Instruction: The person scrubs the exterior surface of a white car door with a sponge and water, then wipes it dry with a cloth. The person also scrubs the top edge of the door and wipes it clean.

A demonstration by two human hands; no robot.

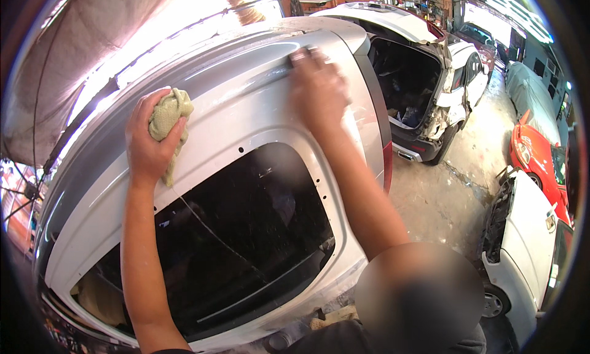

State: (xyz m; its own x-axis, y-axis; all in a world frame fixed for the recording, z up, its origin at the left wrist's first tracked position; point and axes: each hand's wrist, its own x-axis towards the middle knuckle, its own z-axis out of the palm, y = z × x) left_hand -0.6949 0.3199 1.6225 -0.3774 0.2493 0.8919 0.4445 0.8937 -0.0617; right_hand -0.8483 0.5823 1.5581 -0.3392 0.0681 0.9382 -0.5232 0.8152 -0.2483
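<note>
My left hand (150, 133) is wrapped around a wet, yellowish-green cloth (169, 115), just above the pale silver body panel of a car (246, 99). A thin trickle of water runs from the cloth's hanging end down over the dark window (239, 231). Farther right, my right hand (319, 90) lies against the panel near its upper right edge, smeared by motion. Something dark shows at its fingertips; its kind cannot be made out. Wet, shiny streaks mark the panel between the hands. Small dark holes dot the light frame around the window.
Behind on the right stands a white car (455, 65) with its rear open and bumper stripped. A red car (534, 157) and another white vehicle (522, 237) stand along the right side. Concrete floor (448, 188) lies between them. A grey sheet (67, 65) hangs at the left.
</note>
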